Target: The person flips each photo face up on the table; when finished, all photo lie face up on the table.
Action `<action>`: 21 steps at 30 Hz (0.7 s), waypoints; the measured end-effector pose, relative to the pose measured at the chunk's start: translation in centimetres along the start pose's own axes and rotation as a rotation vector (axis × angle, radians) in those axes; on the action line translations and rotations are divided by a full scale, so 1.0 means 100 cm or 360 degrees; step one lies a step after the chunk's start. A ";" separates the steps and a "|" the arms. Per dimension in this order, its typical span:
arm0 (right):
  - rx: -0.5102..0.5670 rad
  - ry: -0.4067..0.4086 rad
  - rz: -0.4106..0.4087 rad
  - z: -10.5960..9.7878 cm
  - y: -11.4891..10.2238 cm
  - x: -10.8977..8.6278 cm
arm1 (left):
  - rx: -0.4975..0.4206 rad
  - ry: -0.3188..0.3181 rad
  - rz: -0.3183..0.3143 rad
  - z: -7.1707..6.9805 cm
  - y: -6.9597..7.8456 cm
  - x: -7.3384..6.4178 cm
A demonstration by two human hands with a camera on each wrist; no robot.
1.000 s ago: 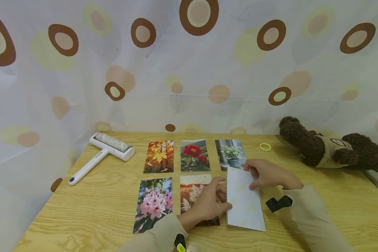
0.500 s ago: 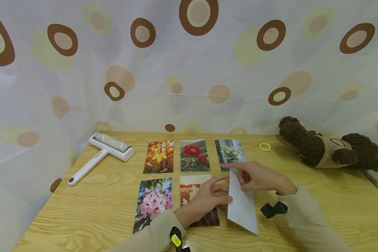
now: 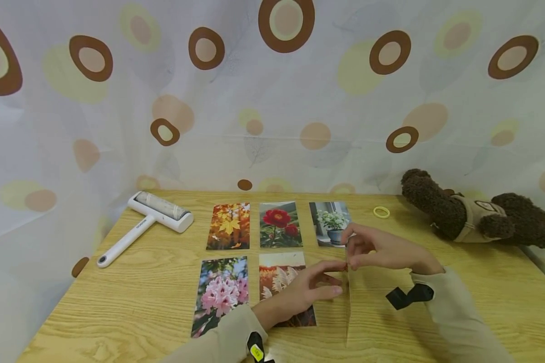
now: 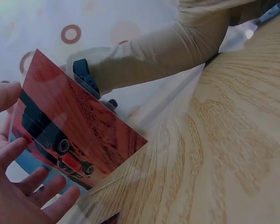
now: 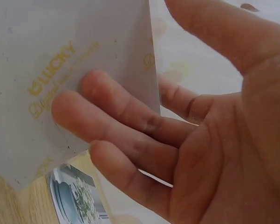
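Observation:
A photo print [image 3: 348, 307] stands nearly on edge, seen edge-on from the head. Its picture side in the left wrist view shows a black vehicle on red sand; its white back [image 5: 18, 70] carries yellow lettering. My right hand [image 3: 381, 250] pinches the print near its far upper end, several fingers over the white back. My left hand [image 3: 302, 290] reaches in from the other side, index fingertip at the print and thumb apart from it. Beneath the left hand lies a pampas grass photo [image 3: 281, 272], partly covered. The potted plant photo [image 3: 331, 222] is just beyond the right fingertips.
Maple leaf [image 3: 228, 227], red flower [image 3: 279, 237] and pink blossom photos [image 3: 220, 292] lie to the left. A white lint roller [image 3: 150, 214] is at the far left. A yellow ring [image 3: 381, 212] and a brown plush bear [image 3: 477, 214] sit toward the back right, before a patterned curtain [image 3: 272, 116].
The print has swung up from lying nearly flat, white back upward, to standing on edge. My right hand shifted its hold along it; the left thumb came off its edge.

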State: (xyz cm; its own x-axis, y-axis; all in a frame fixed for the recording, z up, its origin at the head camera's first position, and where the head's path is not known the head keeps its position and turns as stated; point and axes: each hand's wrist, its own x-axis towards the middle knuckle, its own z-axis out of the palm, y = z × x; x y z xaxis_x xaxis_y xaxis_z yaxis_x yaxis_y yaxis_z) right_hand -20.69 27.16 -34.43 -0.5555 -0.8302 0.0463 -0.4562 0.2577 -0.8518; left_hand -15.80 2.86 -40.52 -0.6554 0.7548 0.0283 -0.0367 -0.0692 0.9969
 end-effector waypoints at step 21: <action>0.0068 -0.0198 -0.0093 -0.016 -0.003 -0.015 | 0.1268 -0.0071 0.0384 0.000 -0.013 0.000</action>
State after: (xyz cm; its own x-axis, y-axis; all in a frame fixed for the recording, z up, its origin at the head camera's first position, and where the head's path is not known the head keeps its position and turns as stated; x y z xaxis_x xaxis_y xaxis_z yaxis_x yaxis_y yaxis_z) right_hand -20.84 29.09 -33.36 -0.4374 -0.8986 0.0335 -0.4537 0.1883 -0.8710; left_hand -15.78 2.98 -41.83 -0.5457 0.8046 0.2341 0.6569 0.2373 0.7156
